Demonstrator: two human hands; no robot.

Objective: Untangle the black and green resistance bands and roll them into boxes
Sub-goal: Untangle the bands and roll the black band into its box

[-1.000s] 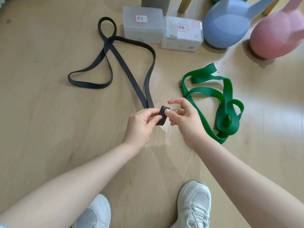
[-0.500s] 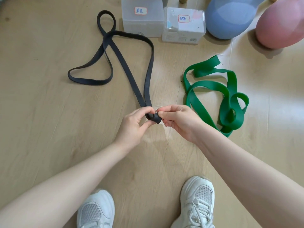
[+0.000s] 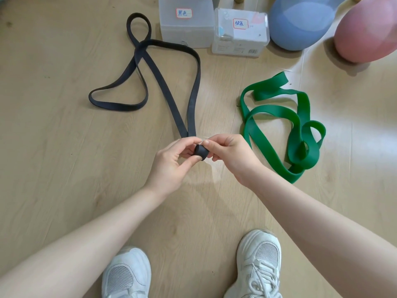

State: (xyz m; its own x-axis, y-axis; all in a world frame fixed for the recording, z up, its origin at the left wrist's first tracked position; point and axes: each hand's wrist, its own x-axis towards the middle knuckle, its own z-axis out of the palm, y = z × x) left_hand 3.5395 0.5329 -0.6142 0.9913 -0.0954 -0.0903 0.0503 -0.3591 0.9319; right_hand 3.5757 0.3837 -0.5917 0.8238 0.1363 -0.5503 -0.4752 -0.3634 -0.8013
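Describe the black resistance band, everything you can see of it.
The black resistance band is a flat, matte, rubbery-looking strap forming a closed loop. Its near end is wound into a small tight roll, pinched between the left hand and right hand. From the roll two runs lead away across the wooden floor; they cross farther out, making a small loop at the far end and a larger one to the left. It lies apart from the green band.

Surface: light wood-plank floor (image 3: 64,168).
Far edge: two translucent plastic boxes (image 3: 187,29) touching side by side, each with a red-bordered label; round blue object (image 3: 300,24) and round pink object (image 3: 365,33) beside them.
Centre left: long flat black rubber band (image 3: 154,69), looped.
Right: wide green rubber band (image 3: 268,110), loosely piled.
Near edge: two white mesh sneakers (image 3: 257,265).
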